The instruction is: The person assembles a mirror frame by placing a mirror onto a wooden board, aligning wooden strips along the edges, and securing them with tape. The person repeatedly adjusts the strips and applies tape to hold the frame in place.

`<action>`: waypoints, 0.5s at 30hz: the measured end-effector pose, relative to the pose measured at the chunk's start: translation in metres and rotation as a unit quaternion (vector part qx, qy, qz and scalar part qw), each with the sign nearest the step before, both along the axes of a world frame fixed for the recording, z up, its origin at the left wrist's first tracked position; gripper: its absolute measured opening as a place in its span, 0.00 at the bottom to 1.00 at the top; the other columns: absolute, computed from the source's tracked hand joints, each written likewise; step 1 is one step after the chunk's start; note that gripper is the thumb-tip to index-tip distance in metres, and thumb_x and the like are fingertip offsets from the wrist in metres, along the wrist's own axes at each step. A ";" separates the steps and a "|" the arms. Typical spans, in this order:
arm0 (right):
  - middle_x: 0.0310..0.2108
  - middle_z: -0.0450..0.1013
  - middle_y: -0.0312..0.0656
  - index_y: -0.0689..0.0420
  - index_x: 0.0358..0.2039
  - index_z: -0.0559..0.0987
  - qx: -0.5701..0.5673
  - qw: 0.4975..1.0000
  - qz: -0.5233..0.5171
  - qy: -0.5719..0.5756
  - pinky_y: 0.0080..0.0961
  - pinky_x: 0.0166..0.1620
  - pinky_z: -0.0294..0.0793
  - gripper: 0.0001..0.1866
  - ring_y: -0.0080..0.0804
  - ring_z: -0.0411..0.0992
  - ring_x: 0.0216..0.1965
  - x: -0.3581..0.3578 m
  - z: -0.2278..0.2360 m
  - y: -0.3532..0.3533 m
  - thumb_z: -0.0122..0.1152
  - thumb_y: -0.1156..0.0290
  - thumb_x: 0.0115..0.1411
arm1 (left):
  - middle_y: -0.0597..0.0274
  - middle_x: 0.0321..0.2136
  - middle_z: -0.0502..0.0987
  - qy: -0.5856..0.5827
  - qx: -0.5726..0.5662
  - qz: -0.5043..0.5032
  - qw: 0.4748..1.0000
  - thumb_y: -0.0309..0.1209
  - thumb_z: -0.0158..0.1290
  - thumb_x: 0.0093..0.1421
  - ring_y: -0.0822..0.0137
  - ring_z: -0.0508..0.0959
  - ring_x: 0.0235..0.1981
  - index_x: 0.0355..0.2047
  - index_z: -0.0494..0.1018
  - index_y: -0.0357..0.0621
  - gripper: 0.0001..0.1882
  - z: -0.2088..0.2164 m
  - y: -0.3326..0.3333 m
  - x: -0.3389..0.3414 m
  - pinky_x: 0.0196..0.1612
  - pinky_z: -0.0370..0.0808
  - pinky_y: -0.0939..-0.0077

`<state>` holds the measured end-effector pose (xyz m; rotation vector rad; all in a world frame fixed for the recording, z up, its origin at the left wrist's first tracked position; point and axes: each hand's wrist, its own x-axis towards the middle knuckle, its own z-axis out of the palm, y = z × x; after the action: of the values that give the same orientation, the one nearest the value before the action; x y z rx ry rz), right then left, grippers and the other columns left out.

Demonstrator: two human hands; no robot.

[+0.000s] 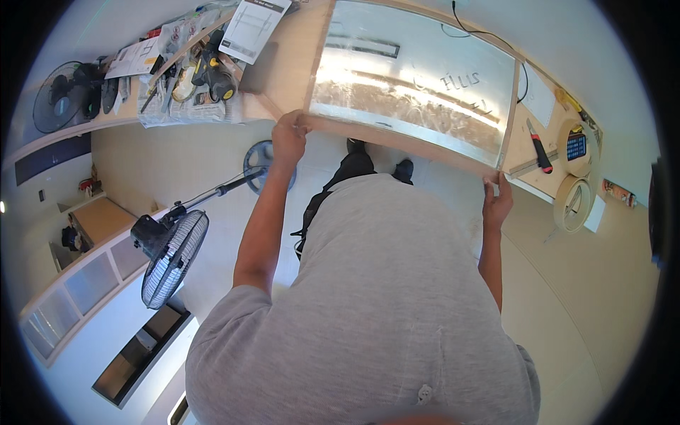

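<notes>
A wide, shiny reflective panel in a light wooden frame lies on the worktop, its near edge jutting out toward my body. Dark handwritten marks show on its sheet. At the frame's near left corner, the fingers of my left hand are closed on the wood. My right hand grips the near right corner, with thumb and fingers pinched at the edge. Both arms reach forward on either side of my grey shirt.
Left on the worktop are a yellow-black power tool, a printed sheet and a small fan. A red-black utility knife, phone and tape rolls sit right. A standing fan is on the floor at left.
</notes>
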<state>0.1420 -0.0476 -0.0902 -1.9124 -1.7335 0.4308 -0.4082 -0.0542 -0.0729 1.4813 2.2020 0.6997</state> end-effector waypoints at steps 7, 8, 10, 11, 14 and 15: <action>0.44 0.80 0.51 0.63 0.49 0.81 -0.015 0.999 -0.014 -0.027 0.42 0.53 0.75 0.26 0.51 0.77 0.46 0.002 0.002 0.005 0.76 0.66 0.52 | 0.46 0.46 0.80 -0.085 0.026 -0.047 0.995 0.20 0.62 0.52 0.51 0.80 0.44 0.52 0.77 0.37 0.24 -0.018 0.002 -0.015 0.50 0.77 0.60; 0.44 0.80 0.52 0.63 0.51 0.81 -0.014 0.999 -0.020 -0.033 0.42 0.53 0.75 0.27 0.52 0.77 0.47 0.001 0.004 0.006 0.76 0.66 0.52 | 0.48 0.43 0.80 0.010 0.025 -0.075 0.997 0.18 0.64 0.50 0.54 0.80 0.41 0.53 0.77 0.39 0.27 -0.013 0.004 -0.017 0.47 0.78 0.63; 0.45 0.79 0.53 0.63 0.52 0.80 -0.024 0.999 -0.034 -0.025 0.42 0.54 0.75 0.28 0.54 0.76 0.48 -0.003 0.012 0.005 0.76 0.66 0.52 | 0.52 0.36 0.77 -0.016 -0.014 -0.073 0.997 0.17 0.66 0.48 0.56 0.78 0.35 0.53 0.78 0.40 0.29 -0.004 0.007 -0.017 0.43 0.77 0.63; 0.45 0.79 0.54 0.63 0.53 0.80 -0.028 0.999 -0.040 -0.012 0.42 0.54 0.75 0.28 0.54 0.76 0.48 -0.006 0.015 0.004 0.75 0.65 0.52 | 0.53 0.34 0.76 0.004 -0.031 -0.092 0.995 0.17 0.66 0.48 0.57 0.77 0.34 0.53 0.78 0.40 0.29 0.000 0.009 -0.019 0.41 0.76 0.63; 0.47 0.78 0.54 0.63 0.54 0.79 -0.014 0.999 -0.045 -0.005 0.43 0.54 0.74 0.29 0.54 0.75 0.49 -0.013 0.020 0.004 0.74 0.65 0.53 | 0.56 0.30 0.72 0.051 -0.049 -0.143 0.987 0.17 0.67 0.48 0.58 0.74 0.31 0.54 0.78 0.40 0.30 0.005 0.014 -0.022 0.38 0.74 0.63; 0.47 0.78 0.54 0.63 0.55 0.79 -0.024 0.998 -0.055 -0.008 0.43 0.55 0.74 0.29 0.54 0.75 0.49 -0.015 0.020 0.004 0.73 0.65 0.54 | 0.57 0.30 0.71 0.060 -0.051 -0.155 0.985 0.18 0.67 0.48 0.59 0.73 0.30 0.54 0.78 0.40 0.30 0.004 0.016 -0.023 0.38 0.74 0.63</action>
<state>0.1271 -0.0439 -0.0701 -2.0377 -1.6323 0.4205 -0.4316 -0.0386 -0.0686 1.7987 1.9922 0.3989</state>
